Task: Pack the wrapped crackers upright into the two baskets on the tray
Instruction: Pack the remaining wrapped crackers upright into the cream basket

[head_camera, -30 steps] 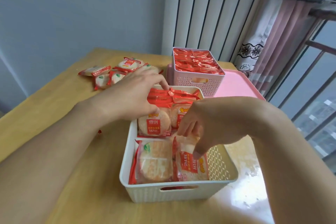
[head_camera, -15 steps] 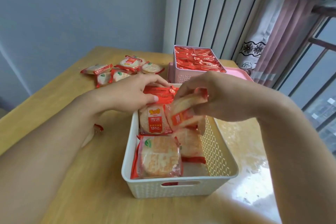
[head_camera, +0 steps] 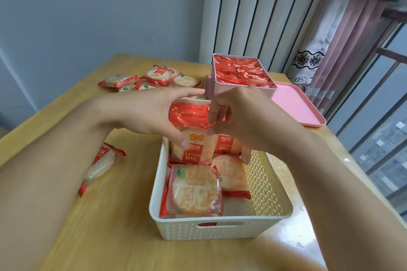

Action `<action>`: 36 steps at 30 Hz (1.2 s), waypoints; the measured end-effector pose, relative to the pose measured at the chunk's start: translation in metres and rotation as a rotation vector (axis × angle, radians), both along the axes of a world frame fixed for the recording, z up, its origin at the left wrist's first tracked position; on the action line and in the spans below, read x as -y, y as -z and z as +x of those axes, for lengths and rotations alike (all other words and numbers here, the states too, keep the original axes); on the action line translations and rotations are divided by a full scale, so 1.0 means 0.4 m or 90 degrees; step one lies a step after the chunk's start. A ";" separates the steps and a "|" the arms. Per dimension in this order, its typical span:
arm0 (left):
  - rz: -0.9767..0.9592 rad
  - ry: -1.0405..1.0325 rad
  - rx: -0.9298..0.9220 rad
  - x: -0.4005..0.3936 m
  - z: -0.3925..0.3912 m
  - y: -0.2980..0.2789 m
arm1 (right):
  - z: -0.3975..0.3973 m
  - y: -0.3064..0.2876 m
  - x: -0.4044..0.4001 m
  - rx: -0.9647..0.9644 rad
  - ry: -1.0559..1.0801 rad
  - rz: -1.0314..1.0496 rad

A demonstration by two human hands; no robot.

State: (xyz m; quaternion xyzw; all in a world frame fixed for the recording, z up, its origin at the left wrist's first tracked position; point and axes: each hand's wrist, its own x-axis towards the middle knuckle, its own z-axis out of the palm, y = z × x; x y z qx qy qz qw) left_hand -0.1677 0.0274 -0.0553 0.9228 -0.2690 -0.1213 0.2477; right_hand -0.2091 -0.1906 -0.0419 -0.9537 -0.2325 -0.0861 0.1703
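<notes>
A white basket (head_camera: 222,227) stands in front of me on the table, its far half filled with upright wrapped crackers (head_camera: 189,114). My left hand (head_camera: 149,112) presses against that upright row, thumb on the front cracker (head_camera: 193,149). My right hand (head_camera: 240,114) pinches the red top edge of a cracker (head_camera: 226,144) standing beside it. Two more crackers (head_camera: 196,191) lie flat in the near half. A pink basket (head_camera: 242,72), packed full, sits on the pink tray (head_camera: 295,105) behind.
Several loose crackers (head_camera: 154,77) lie on the wooden table (head_camera: 110,237) at the far left, and one more cracker (head_camera: 101,163) lies beside my left forearm. A radiator, curtain and window are at the right.
My right hand lifted a flat cracker from the near right of the white basket and stood it upright against the row. My left hand stayed on the row.
</notes>
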 end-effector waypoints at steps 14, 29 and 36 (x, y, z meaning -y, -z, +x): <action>0.090 -0.076 0.126 0.095 -0.007 0.076 | -0.043 0.038 -0.027 -0.298 -0.020 -0.460; 0.115 -0.094 0.163 0.094 -0.016 0.079 | -0.071 0.006 -0.029 -0.321 -0.048 -0.460; 0.111 -0.088 0.152 0.093 -0.012 0.080 | -0.073 -0.035 0.013 -0.157 0.049 -0.264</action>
